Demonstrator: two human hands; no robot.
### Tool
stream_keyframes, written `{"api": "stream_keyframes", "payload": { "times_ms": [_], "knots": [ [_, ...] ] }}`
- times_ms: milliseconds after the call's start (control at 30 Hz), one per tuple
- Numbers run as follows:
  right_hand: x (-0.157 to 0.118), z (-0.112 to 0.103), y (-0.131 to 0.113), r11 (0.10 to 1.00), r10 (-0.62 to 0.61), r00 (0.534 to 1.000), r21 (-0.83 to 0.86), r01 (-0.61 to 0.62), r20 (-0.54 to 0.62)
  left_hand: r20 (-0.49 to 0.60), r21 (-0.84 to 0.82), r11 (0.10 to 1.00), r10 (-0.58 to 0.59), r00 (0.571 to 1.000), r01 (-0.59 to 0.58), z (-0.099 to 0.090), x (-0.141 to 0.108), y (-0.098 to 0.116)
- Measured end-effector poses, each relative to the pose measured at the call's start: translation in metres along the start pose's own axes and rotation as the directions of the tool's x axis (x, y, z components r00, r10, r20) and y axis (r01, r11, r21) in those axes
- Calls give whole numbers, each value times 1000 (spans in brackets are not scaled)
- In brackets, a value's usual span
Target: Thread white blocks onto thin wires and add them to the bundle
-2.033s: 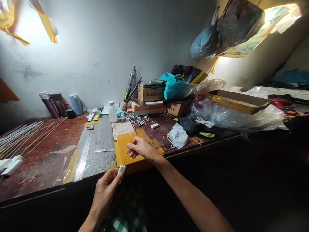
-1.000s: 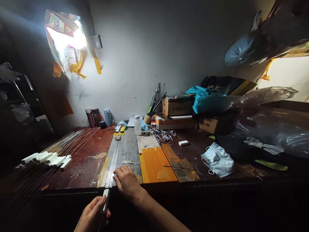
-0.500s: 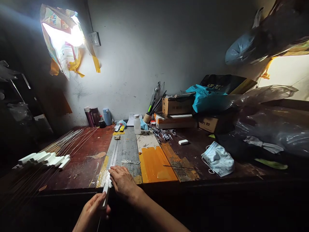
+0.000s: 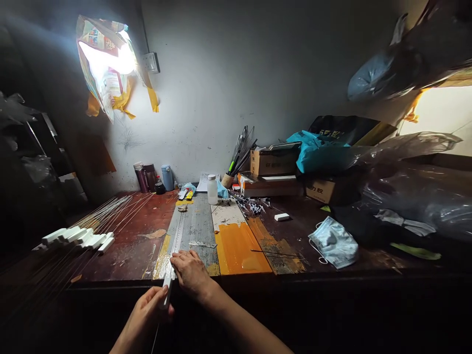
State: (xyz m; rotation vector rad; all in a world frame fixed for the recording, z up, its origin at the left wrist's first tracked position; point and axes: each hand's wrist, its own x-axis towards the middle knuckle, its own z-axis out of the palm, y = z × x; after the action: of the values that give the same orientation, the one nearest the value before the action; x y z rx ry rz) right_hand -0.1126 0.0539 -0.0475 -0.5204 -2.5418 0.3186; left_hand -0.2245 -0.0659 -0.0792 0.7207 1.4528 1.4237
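Observation:
My left hand [image 4: 145, 309] grips a small white block [image 4: 167, 293] just off the table's front edge, thumb on its upper side. A thin wire [image 4: 155, 338] hangs below that hand. My right hand [image 4: 191, 274] rests at the table edge beside the block's far end, at the near end of a long ruler [image 4: 179, 233]. Its fingers are bent together and pressed down; what lies under their tips is hidden. The ruler runs away from me along a grey strip [image 4: 195, 221] on the table.
On the left lies a bunch of white blocks [image 4: 92, 241] with long thin wires [image 4: 112, 209]. A white bottle [image 4: 212, 191], cardboard boxes [image 4: 275, 161], a single white block [image 4: 282, 217] and a face mask [image 4: 335, 242] are farther back and right. A covered lamp [image 4: 110, 64] glows above.
The whole view has shifted slightly, the scene now lying a little farther right. Both hands keep nearly the same pose, and the white block stays in my left hand.

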Motion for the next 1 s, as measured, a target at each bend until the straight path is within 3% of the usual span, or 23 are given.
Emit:
{"api": "stream_keyframes", "payload": {
  "times_ms": [333, 467, 1000],
  "knots": [
    [1, 4, -2, 998, 61, 998, 33, -61, -4, -45, -51, 999, -19, 999, 17, 7, -8, 0],
    [0, 4, -1, 997, 58, 998, 52, -56, -21, -10, -24, 1000, -13, 1000, 12, 5, -4, 1],
    [0, 9, 0, 985, 49, 986, 174, -21, -157, -11, -2, 1000, 31, 999, -31, -2, 1, -5]
  ]
}}
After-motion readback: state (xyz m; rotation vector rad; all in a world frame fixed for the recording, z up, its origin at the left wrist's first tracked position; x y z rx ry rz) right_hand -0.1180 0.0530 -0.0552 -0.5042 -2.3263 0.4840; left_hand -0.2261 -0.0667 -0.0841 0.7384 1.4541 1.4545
